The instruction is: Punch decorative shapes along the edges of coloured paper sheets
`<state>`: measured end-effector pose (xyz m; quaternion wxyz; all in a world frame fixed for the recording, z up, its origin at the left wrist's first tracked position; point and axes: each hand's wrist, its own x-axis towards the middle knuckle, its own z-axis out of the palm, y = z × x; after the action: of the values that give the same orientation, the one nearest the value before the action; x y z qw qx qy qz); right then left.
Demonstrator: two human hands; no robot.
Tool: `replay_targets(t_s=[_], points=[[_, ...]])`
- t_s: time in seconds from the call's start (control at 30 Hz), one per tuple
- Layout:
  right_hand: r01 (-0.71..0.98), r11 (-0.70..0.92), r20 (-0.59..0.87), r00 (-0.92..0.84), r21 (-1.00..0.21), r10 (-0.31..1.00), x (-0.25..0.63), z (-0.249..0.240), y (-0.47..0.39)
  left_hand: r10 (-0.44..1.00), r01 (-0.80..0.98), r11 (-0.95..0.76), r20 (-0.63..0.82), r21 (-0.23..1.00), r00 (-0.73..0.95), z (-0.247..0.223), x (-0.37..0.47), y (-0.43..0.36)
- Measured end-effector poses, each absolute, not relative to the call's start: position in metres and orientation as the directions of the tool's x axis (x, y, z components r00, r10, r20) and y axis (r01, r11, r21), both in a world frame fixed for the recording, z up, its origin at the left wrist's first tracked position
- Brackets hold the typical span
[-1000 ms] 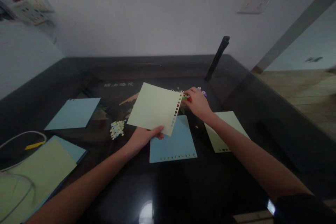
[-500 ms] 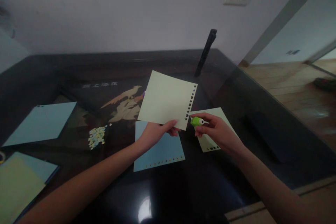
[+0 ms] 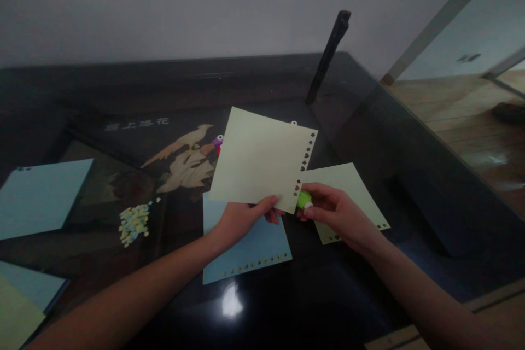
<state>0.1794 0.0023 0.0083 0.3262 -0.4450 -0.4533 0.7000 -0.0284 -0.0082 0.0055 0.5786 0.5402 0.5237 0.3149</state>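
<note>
sheet [image 3: 258, 158] pinched by left hand [image 3: 246, 219]; right hand [image 3: 338, 210] pinches green tool [image 3: 304, 199] at holed edge [image 3: 302, 175]

Both bare forearms [image 3: 159, 274] angle inward. The left hand [image 3: 241, 220] pinches, thumb [image 3: 266, 205] uppermost; the right hand [image 3: 342, 210], near it, curls its fingers [image 3: 320, 190].

This looks like a room in a home, though which room cannot be told: a glossy dark table [image 3: 336, 290] stands by a plain pale wall [image 3: 184, 11], its top decorated with a bird [image 3: 186, 139] and Chinese characters [image 3: 137, 124]. Beyond its right edge runs a wood-look floor [image 3: 455, 106]. Coloured sheets [image 3: 355, 178] and a heap of small bits [image 3: 134, 224] on the tabletop add to the homely, craft-corner look.
</note>
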Motion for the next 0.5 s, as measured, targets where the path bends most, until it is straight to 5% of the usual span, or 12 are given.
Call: replay_targets(t_s=[0.5], points=[[-0.047, -0.39, -0.358, -0.312, -0.919, 0.88, 0.1778, 0.012, 0.0006, 0.935, 0.315, 0.198, -0.275, 0.928, 0.225, 0.0, -0.03, -0.0103]])
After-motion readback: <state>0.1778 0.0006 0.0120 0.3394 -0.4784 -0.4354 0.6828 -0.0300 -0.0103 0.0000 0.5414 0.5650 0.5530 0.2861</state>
